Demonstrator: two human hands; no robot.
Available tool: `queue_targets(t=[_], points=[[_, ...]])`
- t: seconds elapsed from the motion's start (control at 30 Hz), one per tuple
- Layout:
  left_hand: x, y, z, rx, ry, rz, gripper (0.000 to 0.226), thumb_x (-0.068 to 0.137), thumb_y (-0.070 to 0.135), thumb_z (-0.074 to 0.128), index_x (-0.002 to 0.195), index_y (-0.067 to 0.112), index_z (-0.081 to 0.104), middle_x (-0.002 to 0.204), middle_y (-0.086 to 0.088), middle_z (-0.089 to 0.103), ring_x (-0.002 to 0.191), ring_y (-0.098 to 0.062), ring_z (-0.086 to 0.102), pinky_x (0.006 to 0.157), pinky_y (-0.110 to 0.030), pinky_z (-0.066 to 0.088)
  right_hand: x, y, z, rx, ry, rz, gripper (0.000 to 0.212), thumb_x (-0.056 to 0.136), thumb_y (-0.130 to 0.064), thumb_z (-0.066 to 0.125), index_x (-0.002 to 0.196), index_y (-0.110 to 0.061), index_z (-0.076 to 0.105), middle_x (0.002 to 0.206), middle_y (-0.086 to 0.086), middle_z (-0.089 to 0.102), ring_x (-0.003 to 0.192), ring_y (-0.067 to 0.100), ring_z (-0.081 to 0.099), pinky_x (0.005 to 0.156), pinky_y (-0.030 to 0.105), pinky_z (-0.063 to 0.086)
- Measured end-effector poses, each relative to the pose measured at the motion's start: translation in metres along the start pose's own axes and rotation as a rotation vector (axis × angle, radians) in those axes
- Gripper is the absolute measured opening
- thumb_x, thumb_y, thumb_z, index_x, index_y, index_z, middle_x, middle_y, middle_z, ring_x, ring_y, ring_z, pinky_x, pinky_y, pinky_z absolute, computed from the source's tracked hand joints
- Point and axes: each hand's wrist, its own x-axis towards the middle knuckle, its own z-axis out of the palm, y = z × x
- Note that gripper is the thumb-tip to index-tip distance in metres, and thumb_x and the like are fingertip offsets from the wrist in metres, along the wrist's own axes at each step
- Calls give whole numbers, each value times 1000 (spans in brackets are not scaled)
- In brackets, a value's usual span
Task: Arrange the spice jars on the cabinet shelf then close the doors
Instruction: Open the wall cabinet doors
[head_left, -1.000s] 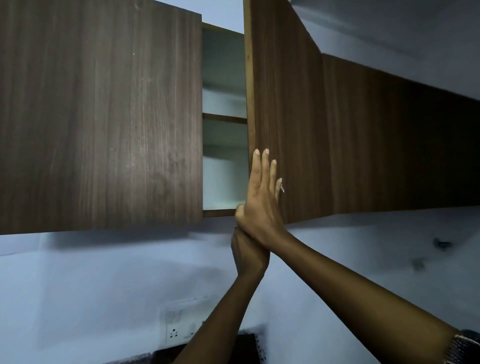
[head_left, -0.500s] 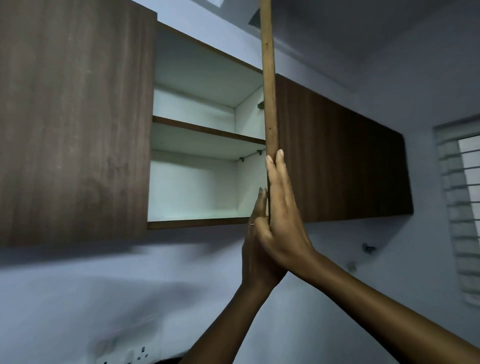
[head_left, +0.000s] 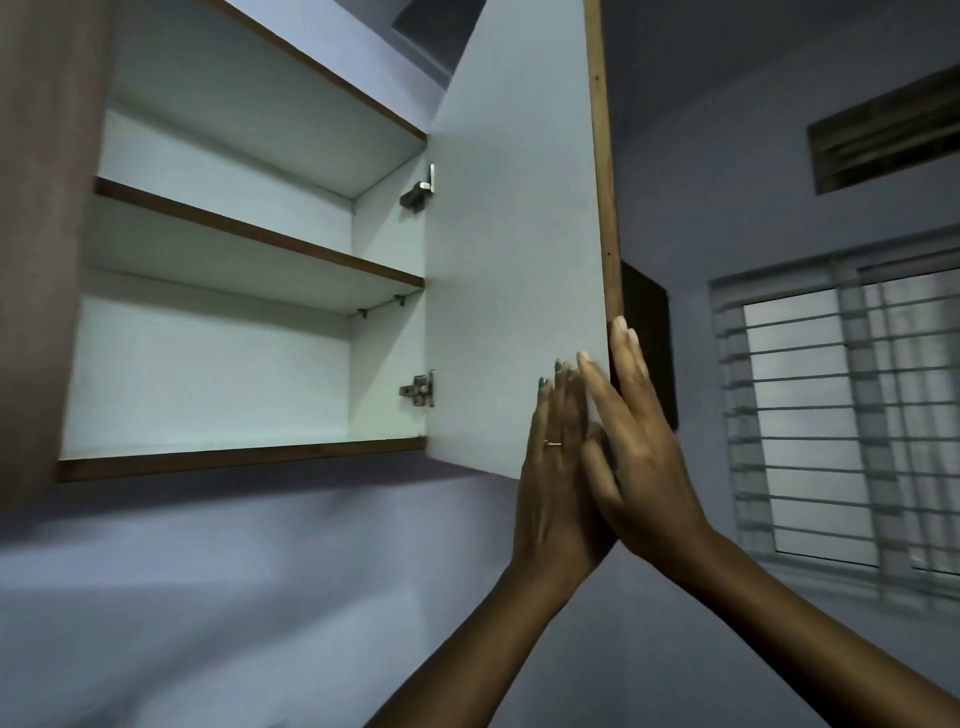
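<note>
Swung wider since half a second ago: right cabinet door (head_left: 514, 270), then edge-on, now showing its pale inner face.

Left hand (head_left: 558, 467): fingers straight, laid flat on inner face near lower free corner; ring on one finger. Grips nothing.
Right hand (head_left: 641, 447): fingers straight, lying along free edge and outer face, thumb toward inner side. Appears to sandwich door edge with left hand; no curl seen.

Cabinet (head_left: 239, 457): interior exposed, two levels. Middle shelf (head_left: 260, 236) and bottom board bare. Two hinges (head_left: 418, 387) on right wall. Left door (head_left: 36, 249) seen at frame edge, position uncertain.

Spice jars: none in view; location cannot be told.

Window (head_left: 841, 415): barred, right of door, on far wall.

Governing relation: door's long axis vertical, hinged at left, free edge between both palms, right hand nearer outer face. Shelf opening lies left of and above hands. Judged step: opening door, loading not yet begun.
</note>
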Motion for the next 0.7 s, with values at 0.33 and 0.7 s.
queue_targets(t=[0.33,0.7], points=[[19,5,57,160,-124,143,94,96,36,43,139,23,-39,148,7,-42,143,-16,-26,120,-36,-5,-9,82,-20,-399,-108,64,68,82,-1,48,146,-7,23,154,19,-11,145,29,-12,119,43,0],[35,-16,101,271,-286,220,92,93,45,43,138,25,-35,148,3,-37,141,-20,-29,118,-37,-8,-18,143,-19,-657,-164,125,63,89,-23,41,147,-8,23,154,26,2,145,34,3,115,53,9]])
